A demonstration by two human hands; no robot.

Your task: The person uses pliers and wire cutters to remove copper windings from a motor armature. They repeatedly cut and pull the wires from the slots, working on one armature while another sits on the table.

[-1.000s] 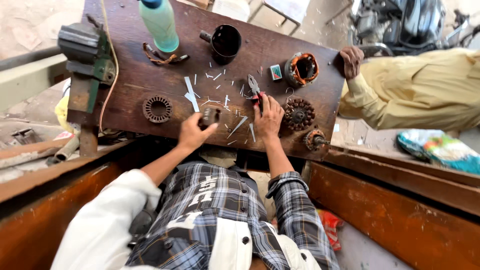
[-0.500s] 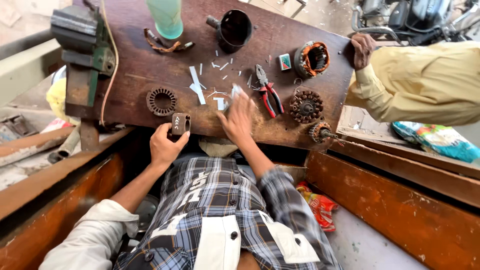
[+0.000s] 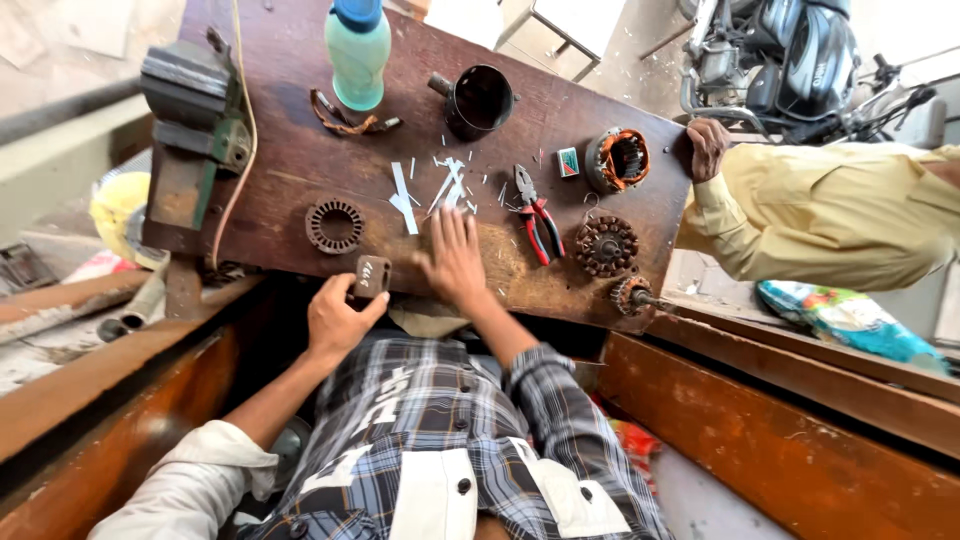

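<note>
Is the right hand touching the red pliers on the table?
Apart. The head view shows bare wood between the right hand, flat on the table, and the red pliers.

The left hand (image 3: pixel 338 318), earlier up among the white strips (image 3: pixel 428 190) on the wooden bench (image 3: pixel 290 150), now sits drawn back at the bench's near edge gripping a small dark part (image 3: pixel 370 277), while the right hand (image 3: pixel 455 262) has shifted leftward, away from the red-handled pliers (image 3: pixel 537 213).

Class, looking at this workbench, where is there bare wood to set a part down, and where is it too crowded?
Bare wood lies between the vise and the ring-shaped core, and below the black cup. Crowded: the white strips by the right hand, and around the pliers.
</note>
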